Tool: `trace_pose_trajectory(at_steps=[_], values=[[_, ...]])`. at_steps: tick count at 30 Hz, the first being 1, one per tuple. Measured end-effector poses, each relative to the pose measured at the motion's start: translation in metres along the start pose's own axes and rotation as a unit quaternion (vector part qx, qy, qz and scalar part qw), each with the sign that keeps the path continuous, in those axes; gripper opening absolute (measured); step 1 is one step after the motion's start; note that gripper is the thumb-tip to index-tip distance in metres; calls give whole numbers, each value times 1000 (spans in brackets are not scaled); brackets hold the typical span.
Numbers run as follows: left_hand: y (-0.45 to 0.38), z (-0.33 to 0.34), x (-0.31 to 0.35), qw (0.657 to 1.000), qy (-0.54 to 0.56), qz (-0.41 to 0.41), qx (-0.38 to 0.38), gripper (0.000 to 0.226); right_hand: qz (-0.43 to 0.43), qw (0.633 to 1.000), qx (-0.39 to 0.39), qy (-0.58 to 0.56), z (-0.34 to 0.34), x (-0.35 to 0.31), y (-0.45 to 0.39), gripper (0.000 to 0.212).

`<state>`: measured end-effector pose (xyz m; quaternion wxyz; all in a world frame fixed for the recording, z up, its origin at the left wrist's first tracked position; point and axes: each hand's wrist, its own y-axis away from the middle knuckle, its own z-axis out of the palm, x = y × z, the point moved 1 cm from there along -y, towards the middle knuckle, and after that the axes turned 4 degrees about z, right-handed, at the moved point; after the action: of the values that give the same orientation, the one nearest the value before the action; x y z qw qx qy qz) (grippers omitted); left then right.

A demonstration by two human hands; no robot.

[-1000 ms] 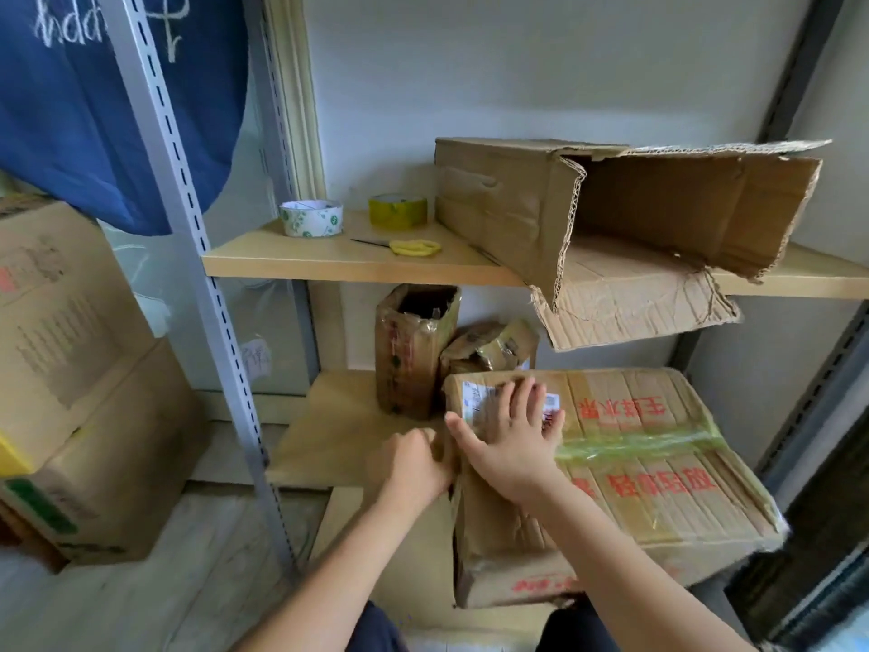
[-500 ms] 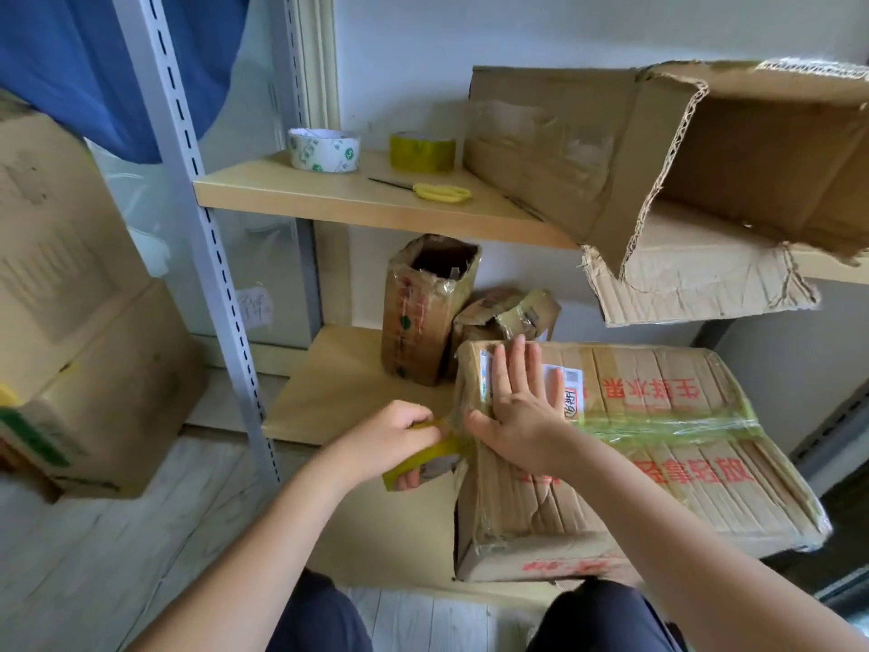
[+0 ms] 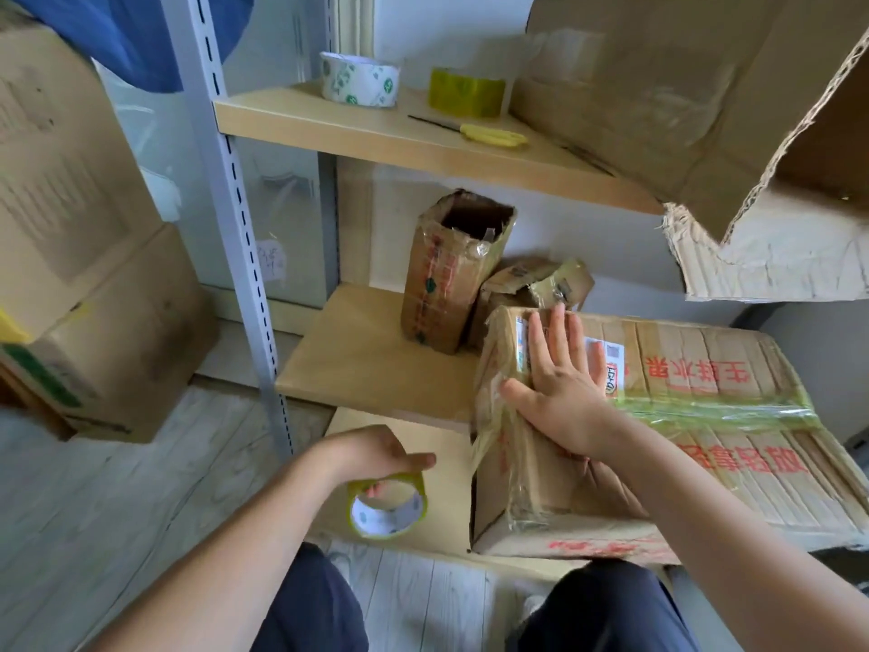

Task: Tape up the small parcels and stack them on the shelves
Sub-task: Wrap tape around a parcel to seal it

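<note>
Lower centre: left hand (image 3: 376,456) gripping tape roll (image 3: 386,510), now pulled away from parcel (image 3: 658,440); right hand (image 3: 566,390) still flat, fingers straight; fingertips behind roll hidden.

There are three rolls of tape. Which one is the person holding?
The yellow-green roll of tape down low, gripped by the left hand. The white patterned roll and the other yellow roll sit untouched on the upper shelf.

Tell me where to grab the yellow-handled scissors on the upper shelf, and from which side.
Take the yellow-handled scissors by the handle, coming from above at the shelf's front edge. They lie flat on the upper shelf with the dark blades pointing left toward the tape rolls, handle on the right.
</note>
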<state>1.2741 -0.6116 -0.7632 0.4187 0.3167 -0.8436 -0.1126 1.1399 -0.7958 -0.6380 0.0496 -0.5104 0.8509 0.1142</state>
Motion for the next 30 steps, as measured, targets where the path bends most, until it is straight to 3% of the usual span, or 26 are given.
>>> trace_pose_trajectory(at_steps=[2,4,6,8,11,14,18,20,25,27,30], values=[[-10,12,-6,999,-40,-18,12,67,-3,1000,4,2,3,1,5,88],[-13,11,-12,1000,8,-11,24,60,-2,1000,10,1,4,2,4,92],[-17,10,-27,986,166,-25,-2,45,4,1000,14,-6,2,2,-1,95],[-23,9,-41,947,321,-13,-28,37,9,1000,21,-19,-2,3,-10,96],[-32,8,-40,975,221,-5,-22,32,12,999,21,-24,-5,3,-16,96],[-52,10,-24,993,113,-15,13,40,11,999,23,-25,-4,3,-15,96],[-79,24,-9,999,21,4,-50,51,6,999,39,-19,0,4,-9,94],[-86,29,-4,998,6,20,-62,56,0,998,52,-17,5,4,-4,93],[-100,43,-7,998,27,47,23,65,-10,996,92,-19,15,5,3,97],[-100,48,-4,997,35,66,5,65,-8,996,91,-24,15,6,1,99],[-100,50,-4,994,89,69,-17,39,0,998,63,-29,10,6,-4,107]])
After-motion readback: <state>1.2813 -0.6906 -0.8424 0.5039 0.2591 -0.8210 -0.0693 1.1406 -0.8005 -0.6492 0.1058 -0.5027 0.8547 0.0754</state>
